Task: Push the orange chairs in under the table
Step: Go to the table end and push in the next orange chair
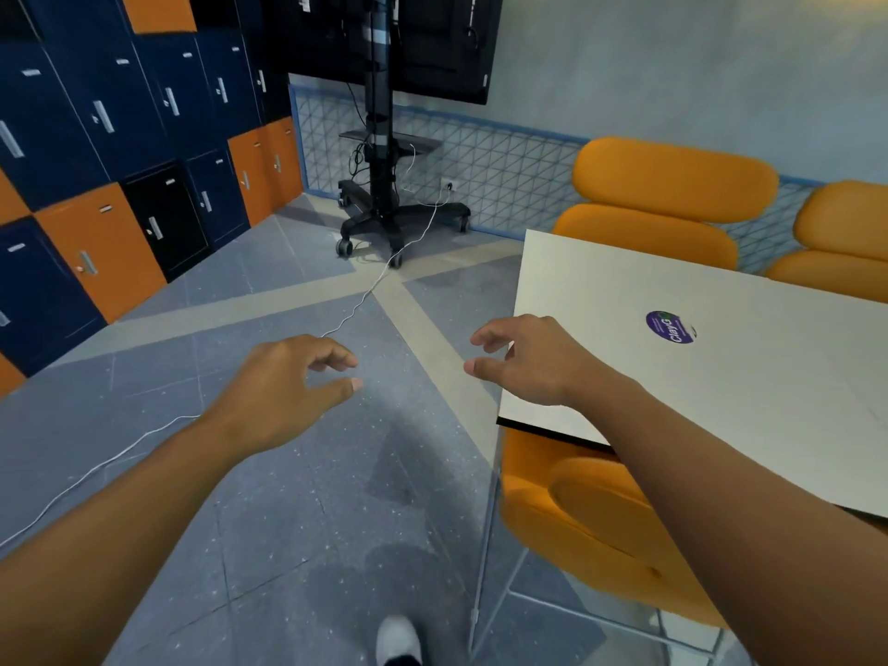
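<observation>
Three orange upholstered chairs with rounded, padded backs stand around a white rectangular counter (749,401) on the right. The nearest orange chair (572,516) sits at the counter's near edge, with its upper part partly beneath the white top and its pale metal legs on the grey tiled floor (288,545). The second orange chair (672,185) stands at the far side, its back rising behind the far edge. The third orange chair (845,223) is beside it, further right and cut off by the picture's edge.

We see both arms stretched forward. The left hand (283,391) hangs over the floor with its fingers loosely curled and apart from the thumb, and it holds nothing. The right hand (528,360) is over the counter's left edge near its corner, its fingers also loosely bent and spread, grasping nothing. We cannot tell whether it touches the top. The right forearm crosses above the nearest chair.

A round purple sticker (669,326) lies on the counter. A thin white cable (365,295) runs over the floor to a black wheeled stand (384,213) carrying a dark screen (432,40). A wall of blue and orange lockers (120,137) fills the left. One white shoe (398,639) shows at the bottom.
</observation>
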